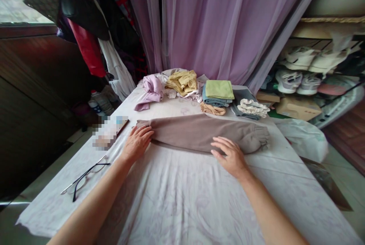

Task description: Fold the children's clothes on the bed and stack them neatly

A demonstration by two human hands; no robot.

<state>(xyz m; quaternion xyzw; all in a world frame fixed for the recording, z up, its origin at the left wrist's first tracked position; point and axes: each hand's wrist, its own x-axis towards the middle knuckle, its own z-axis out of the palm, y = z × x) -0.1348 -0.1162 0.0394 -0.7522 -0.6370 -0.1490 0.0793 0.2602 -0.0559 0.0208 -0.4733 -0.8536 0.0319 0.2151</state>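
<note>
A brown pair of trousers (182, 132), folded into a long strip, lies crosswise on the cloth-covered table (171, 199). Its gathered elastic end points right. My left hand (138, 140) rests flat on the narrow left end, fingers stretched out. Over the near edge, right of the middle, my right hand (229, 156) has its fingers spread; whether it presses on the fabric I cannot tell. Neither hand grips anything.
Behind the trousers are a lilac garment (152, 89), a crumpled yellow garment (182, 82), a folded green cloth (219, 89) on a stack and a cream scrunched item (253, 108). At left lie glasses (85, 176) and a blurred phone (111, 132). A shoe rack (319, 41) stands right.
</note>
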